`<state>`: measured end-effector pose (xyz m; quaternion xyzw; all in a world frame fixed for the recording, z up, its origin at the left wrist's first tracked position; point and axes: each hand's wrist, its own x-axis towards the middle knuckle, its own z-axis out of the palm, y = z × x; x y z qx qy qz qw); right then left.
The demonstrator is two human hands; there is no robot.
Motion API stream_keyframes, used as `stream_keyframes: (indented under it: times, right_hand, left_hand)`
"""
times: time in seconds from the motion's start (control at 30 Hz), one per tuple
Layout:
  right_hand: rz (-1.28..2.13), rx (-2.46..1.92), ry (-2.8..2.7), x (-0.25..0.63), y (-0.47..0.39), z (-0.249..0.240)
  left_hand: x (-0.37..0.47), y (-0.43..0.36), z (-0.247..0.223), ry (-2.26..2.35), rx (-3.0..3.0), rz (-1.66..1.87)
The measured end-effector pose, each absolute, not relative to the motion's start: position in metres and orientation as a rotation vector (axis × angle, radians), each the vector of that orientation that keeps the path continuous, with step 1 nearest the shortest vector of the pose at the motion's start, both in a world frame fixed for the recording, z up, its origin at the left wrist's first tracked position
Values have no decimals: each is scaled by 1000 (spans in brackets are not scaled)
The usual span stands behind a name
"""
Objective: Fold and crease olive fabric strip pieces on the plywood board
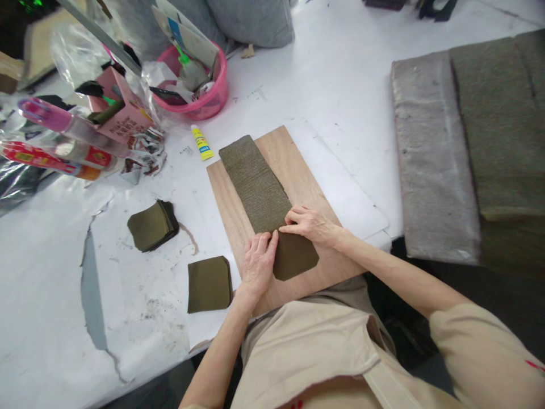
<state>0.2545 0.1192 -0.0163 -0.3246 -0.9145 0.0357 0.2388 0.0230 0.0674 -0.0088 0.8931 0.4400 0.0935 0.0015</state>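
On a wooden board (298, 165) lies a long olive strip (258, 182) with a rough, fabric-like face. Its near end meets a smooth dark olive piece (296, 258) with cut corners. My left hand (259, 258) is closed at the left of this joint, thumb and fingertips pressed on the edge. From the right, my right hand (310, 223) pinches the same edge, its fingers curled and its index fingertip close to my left thumb. Whether the two pieces are one folded sheet, I cannot tell.
Left of the board sit two stacks of smooth olive pieces, a near stack (208, 284) and a farther stack (152, 227). A yellow tube (201, 142) lies beyond. A pink basket (219, 85) and bottles (76, 130) stand at back left. Folded cloth (438, 153) lies right.
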Motion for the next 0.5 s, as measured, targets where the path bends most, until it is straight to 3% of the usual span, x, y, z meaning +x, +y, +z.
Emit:
stream_keyframes:
  times: [0.5]
  right_hand:
    - [142,-897,-2430,274,122,-28]
  left_hand:
    - [29,76,5,1276,2864,109]
